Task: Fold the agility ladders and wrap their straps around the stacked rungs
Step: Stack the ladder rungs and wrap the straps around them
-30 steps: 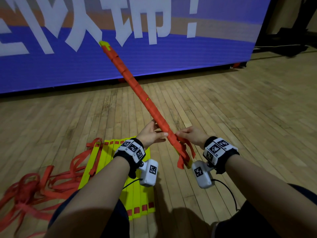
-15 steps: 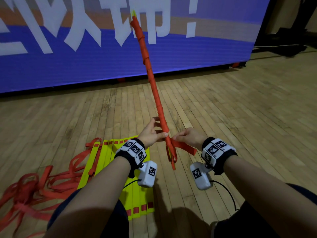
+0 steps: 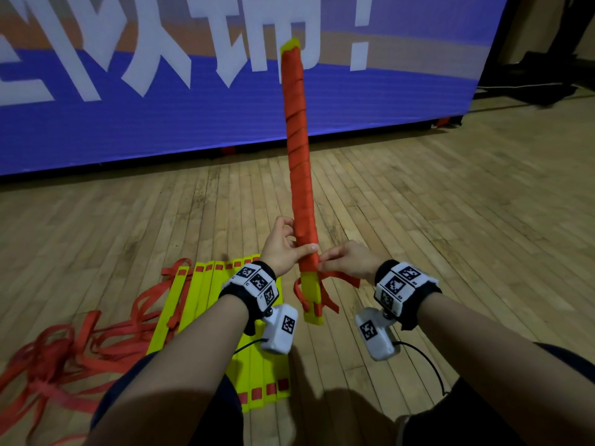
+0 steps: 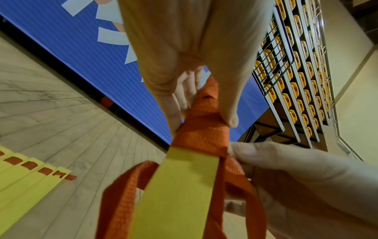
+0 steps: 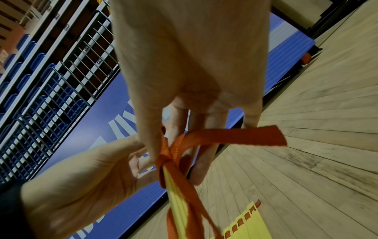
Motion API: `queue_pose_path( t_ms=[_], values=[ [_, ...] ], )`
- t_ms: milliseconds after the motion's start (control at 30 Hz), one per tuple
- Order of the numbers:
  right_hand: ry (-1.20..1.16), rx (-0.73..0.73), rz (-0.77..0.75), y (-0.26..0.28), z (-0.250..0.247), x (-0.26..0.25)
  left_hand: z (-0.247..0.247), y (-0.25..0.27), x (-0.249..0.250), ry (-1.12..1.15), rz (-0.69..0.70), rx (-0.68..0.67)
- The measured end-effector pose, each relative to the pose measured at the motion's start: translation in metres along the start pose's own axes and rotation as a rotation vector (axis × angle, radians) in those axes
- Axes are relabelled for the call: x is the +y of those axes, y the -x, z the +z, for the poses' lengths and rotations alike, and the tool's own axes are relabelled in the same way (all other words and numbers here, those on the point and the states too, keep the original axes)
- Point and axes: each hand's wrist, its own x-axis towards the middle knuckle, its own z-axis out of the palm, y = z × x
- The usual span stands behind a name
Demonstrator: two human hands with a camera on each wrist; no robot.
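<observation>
Left hand (image 3: pixel 280 249) grips the bundle of stacked yellow plastic rungs wound in orange webbing strap (image 3: pixel 297 162), thumb across the front. It stands nearly upright, off the wooden plank floor (image 3: pixel 450 204). Right hand (image 3: pixel 349 260) pinches the loose orange strap end (image 5: pixel 235 137) by the lowest wrap, looks knotted but it's blurry. A second yellow ladder (image 3: pixel 206 300) lies flat beside the left forearm, its orange straps (image 3: pixel 54 358) tangled.

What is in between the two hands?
In the head view, the wrapped rung bundle stands between them. The left hand holds it by thumb and fingers; the right hand pinches its orange strap beside it.
</observation>
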Motion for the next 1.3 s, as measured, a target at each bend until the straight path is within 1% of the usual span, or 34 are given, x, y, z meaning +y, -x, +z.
queue_pose_path(
  t_ms=[67, 133, 300, 433, 600, 733, 900, 1033, 1167, 1300],
  values=[
    [-0.022, -0.016, -0.004, -0.001, 0.003, -0.001, 0.001, 0.0, -0.001, 0.004, -0.004, 0.002],
    [-0.037, 0.013, -0.023, -0.002, 0.005, 0.0, 0.003, -0.001, -0.001, 0.017, -0.009, 0.013],
    [0.042, 0.111, -0.063, -0.005, 0.004, 0.002, 0.003, -0.005, 0.0, 0.077, -0.028, 0.026],
    [0.067, 0.122, -0.078, -0.006, 0.003, 0.004, 0.0, -0.006, 0.002, 0.088, -0.06, -0.003],
    [0.065, 0.125, -0.059, -0.007, 0.005, 0.007, -0.003, -0.002, 0.004, 0.012, -0.074, -0.066],
    [0.07, 0.16, -0.012, -0.007, 0.003, 0.009, 0.0, 0.0, 0.004, 0.011, -0.059, -0.072],
    [0.073, 0.142, 0.014, -0.007, 0.0, 0.009, 0.001, 0.002, 0.002, 0.013, -0.049, -0.059],
    [0.075, 0.114, 0.035, -0.004, -0.001, 0.005, -0.001, 0.002, 0.004, 0.036, -0.056, -0.084],
    [0.081, 0.077, 0.02, -0.003, 0.003, 0.003, 0.0, 0.006, 0.007, 0.049, -0.063, -0.099],
    [0.147, 0.099, 0.002, -0.001, 0.007, 0.0, 0.002, 0.006, 0.009, 0.052, -0.053, -0.095]
  ],
)
